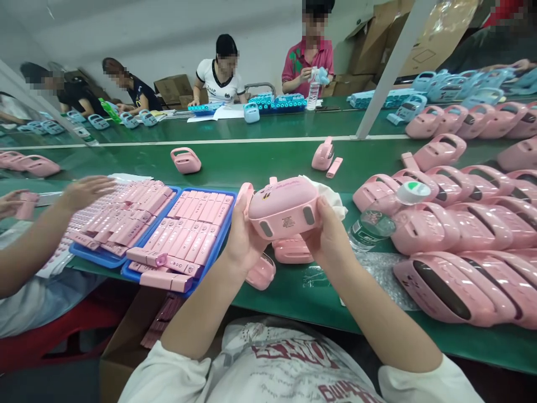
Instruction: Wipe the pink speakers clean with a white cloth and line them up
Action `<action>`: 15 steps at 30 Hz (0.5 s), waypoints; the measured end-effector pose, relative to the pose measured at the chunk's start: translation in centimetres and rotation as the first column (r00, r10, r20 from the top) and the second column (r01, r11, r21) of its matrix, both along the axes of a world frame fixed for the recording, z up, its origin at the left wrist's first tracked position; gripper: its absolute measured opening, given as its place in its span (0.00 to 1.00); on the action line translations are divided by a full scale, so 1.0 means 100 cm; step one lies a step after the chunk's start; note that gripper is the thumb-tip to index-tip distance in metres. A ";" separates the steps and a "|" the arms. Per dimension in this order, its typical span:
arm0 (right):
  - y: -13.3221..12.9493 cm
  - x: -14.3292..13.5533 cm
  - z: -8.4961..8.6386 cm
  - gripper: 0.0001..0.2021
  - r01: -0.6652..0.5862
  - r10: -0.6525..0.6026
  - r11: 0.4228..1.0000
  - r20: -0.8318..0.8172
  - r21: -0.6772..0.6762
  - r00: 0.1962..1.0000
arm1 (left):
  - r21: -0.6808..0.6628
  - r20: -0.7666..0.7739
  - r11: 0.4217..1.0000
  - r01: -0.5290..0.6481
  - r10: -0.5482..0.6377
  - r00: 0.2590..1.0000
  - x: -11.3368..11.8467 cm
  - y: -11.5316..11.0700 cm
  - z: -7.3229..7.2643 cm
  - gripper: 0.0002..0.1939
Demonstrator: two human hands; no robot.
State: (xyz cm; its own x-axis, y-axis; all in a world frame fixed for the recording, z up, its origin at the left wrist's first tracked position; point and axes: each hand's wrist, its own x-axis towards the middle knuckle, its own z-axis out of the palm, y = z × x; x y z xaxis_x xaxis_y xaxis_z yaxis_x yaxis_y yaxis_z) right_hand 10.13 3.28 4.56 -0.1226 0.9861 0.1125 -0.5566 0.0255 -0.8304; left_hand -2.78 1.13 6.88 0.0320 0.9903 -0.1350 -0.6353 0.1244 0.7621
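Between my two hands is a pink rounded plastic device [287, 210] that looks like a portable speaker. Its underside faces me, with two grey rubber feet and small print. My left hand [243, 235] grips its left end, near the handle. On the opposite end my right hand [329, 226] has its fingers closed round the edge. A white cloth [333, 198] shows behind the device by my right hand; whether I hold it is unclear. Below, partly hidden, another pink device [292, 250] and a smaller pink rounded piece [262, 272] lie on the green table [302, 313].
Blue trays [229, 210] of pink sticks stand left, beside a co-worker's arm [50, 229]. Rows of pink devices [444, 224] fill the right, with a water bottle [371, 226] and bubble wrap [381, 280] nearer me. Several people sit opposite, among blue devices [251, 113].
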 end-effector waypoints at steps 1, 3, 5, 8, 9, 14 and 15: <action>0.002 0.001 -0.002 0.30 0.004 -0.004 1.000 -0.026 -0.021 1.000 | -0.019 0.009 1.000 -0.021 0.021 1.000 0.001 0.003 0.000 0.22; 0.005 0.003 -0.008 0.29 0.056 -0.058 0.998 -0.041 -0.037 0.997 | -0.063 -0.011 0.996 -0.069 0.068 0.998 -0.001 0.009 -0.002 0.17; 0.010 0.004 -0.015 0.26 0.108 -0.110 0.993 -0.025 -0.056 0.994 | -0.081 -0.065 0.992 -0.101 0.096 0.993 -0.005 0.015 -0.003 0.15; 0.020 0.007 -0.021 0.22 0.159 -0.161 0.982 -0.012 -0.105 0.987 | -0.026 -0.112 0.994 -0.105 0.102 0.989 -0.013 0.023 -0.001 0.15; 0.023 0.008 -0.022 0.22 0.165 -0.168 0.979 -0.013 -0.120 0.986 | 0.002 -0.121 0.996 -0.091 0.090 0.989 -0.015 0.025 0.001 0.16; 0.031 0.027 -0.020 0.21 0.287 -0.279 0.949 0.079 -0.128 0.957 | 0.216 -0.346 0.973 -0.087 0.159 0.925 -0.021 0.048 0.020 0.26; 0.031 0.033 -0.021 0.20 0.330 -0.322 0.934 0.084 -0.133 0.943 | 0.291 -0.427 0.950 -0.114 0.236 0.873 -0.022 0.058 0.023 0.27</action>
State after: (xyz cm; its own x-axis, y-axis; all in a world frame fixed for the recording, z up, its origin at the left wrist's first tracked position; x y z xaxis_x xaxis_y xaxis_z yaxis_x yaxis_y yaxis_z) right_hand 13.40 6.34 2.47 0.2062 0.9780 -0.0307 -0.4867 0.0753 -0.8703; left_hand -5.03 6.95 9.17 -0.1493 0.9759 0.1593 -0.2077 -0.1884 0.9599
